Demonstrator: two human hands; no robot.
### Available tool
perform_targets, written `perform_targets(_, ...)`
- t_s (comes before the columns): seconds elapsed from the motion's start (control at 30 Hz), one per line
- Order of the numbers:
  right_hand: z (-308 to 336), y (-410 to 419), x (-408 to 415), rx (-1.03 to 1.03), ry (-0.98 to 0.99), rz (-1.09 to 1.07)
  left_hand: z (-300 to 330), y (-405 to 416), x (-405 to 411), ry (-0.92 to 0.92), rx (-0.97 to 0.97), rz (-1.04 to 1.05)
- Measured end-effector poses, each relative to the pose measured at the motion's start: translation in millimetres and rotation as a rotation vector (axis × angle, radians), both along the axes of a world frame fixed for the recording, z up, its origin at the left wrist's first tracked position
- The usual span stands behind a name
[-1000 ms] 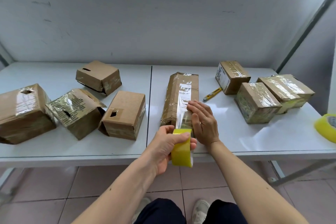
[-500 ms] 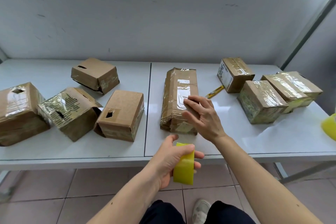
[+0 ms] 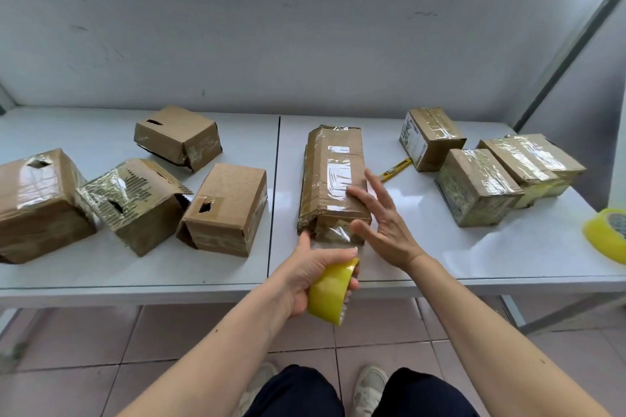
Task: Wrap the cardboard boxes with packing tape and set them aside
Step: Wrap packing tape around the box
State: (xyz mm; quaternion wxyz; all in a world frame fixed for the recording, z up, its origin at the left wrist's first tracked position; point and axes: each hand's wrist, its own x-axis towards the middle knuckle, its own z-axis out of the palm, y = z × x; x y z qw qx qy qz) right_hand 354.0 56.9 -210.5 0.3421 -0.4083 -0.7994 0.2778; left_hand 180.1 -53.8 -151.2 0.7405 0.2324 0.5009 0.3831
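Left hand (image 3: 305, 276) grips a glossy yellow packing-tape roll (image 3: 330, 294) at the table edge (image 3: 169, 291); right hand (image 3: 384, 223), fingers spread, rests on the long creased cardboard box (image 3: 333, 179), white labels unreadable.

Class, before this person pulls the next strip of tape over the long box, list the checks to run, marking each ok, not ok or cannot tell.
1. Left hand grips the tape roll: ok.
2. Tape runs from roll to long box near end: ok.
3. Right hand steadies the box: not ok, fingers spread, barely touching.
4. Box lies fully on the table: ok.
5. Yellow cutter within reach: ok.
6. Far end sealed: cannot tell.
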Motion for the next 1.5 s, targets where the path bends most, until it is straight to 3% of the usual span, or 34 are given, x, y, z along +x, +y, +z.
perform_targets(0.23,-0.6,7.7,-21.1,-0.044,0.21,-0.063,6.4,6.8,-9.3,0.001,0.092,-0.066)
perform_targets(0.4,48.5,8.4,-34.9,-0.111,0.297,-0.131,29.2,8.3,-12.7,0.12,0.28,0.006)
perform_targets(0.63,141.8,-5.0,-44.2,-0.159,0.099,-0.332,102.7,0.2,-8.7,-0.057,0.441,0.01)
perform_targets(0.8,157.9,-9.8,-52.2,-0.204,-0.024,-0.329,125.6,-12.8,-16.6,-0.083,0.408,0.045)
perform_targets(1.1,171.0,-3.7,-65.1,-0.295,0.384,-0.256,146.7,-7.1,-26.7,-0.081,0.365,0.018)
perform_targets(1.33,191.3,11.2,-72.2,-0.328,0.276,-0.42,160.2,-0.1,-17.2,-0.251,0.352,0.121)
perform_targets(1.5,194.7,18.4,-77.8,-0.363,0.196,-0.443,159.9,-9.1,-11.3,-0.204,0.364,0.099)
